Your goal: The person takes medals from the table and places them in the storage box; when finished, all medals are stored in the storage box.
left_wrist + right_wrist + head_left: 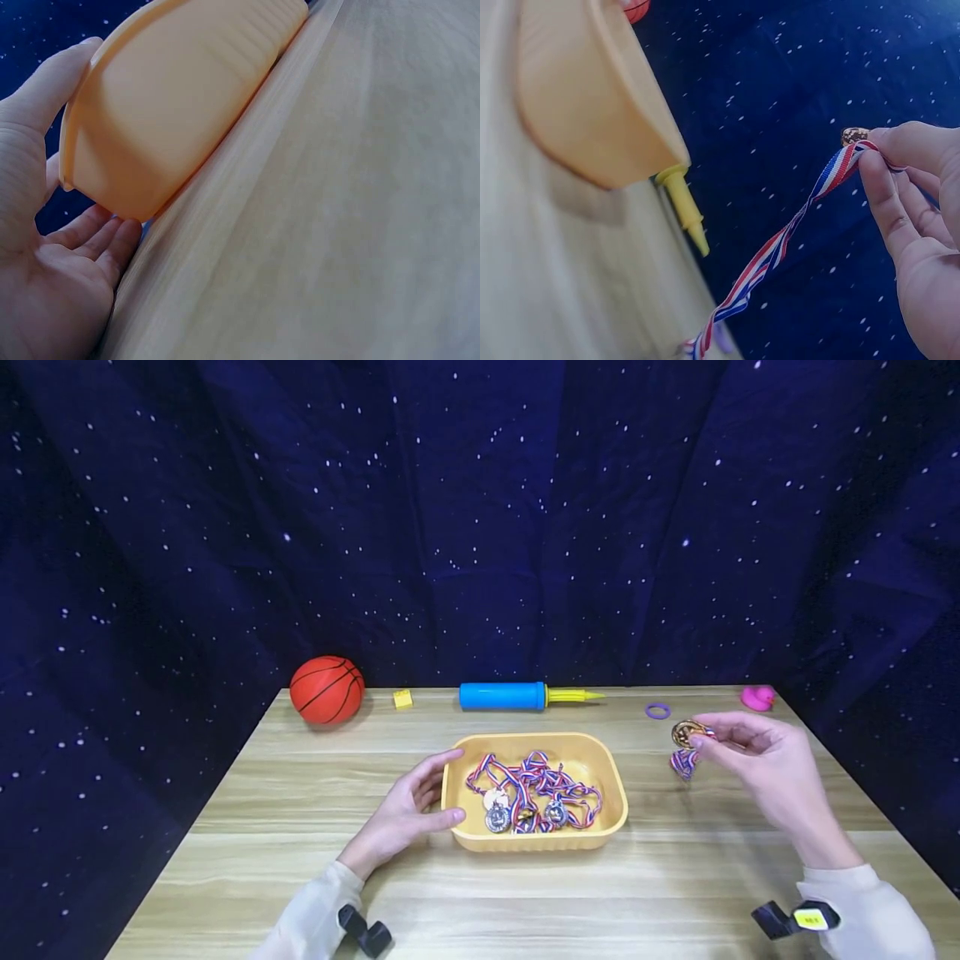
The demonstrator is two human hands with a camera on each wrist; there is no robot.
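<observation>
My right hand (776, 768) pinches a gold medal (686, 734) between thumb and fingers, up over the right side of the table. Its red, white and blue ribbon (780, 240) hangs from the fingertips, and in the right wrist view it stretches down toward the tabletop. A yellow plastic basin (540, 842) sits at the middle of the table. On its left end my left hand (405, 814) grips the rim, thumb at the near corner and fingers along the outer side. Inside lie tangled striped ribbons (536, 777) with several medals, among them a silver medal (497, 817).
Along the wooden table's (315, 860) back edge are a red basketball (327, 690), a small yellow block (402, 699), a blue hand pump (502, 696) with a yellow nozzle, a purple ring (657, 711) and a pink rubber duck (757, 697). A dark starry curtain (480, 527) hangs behind.
</observation>
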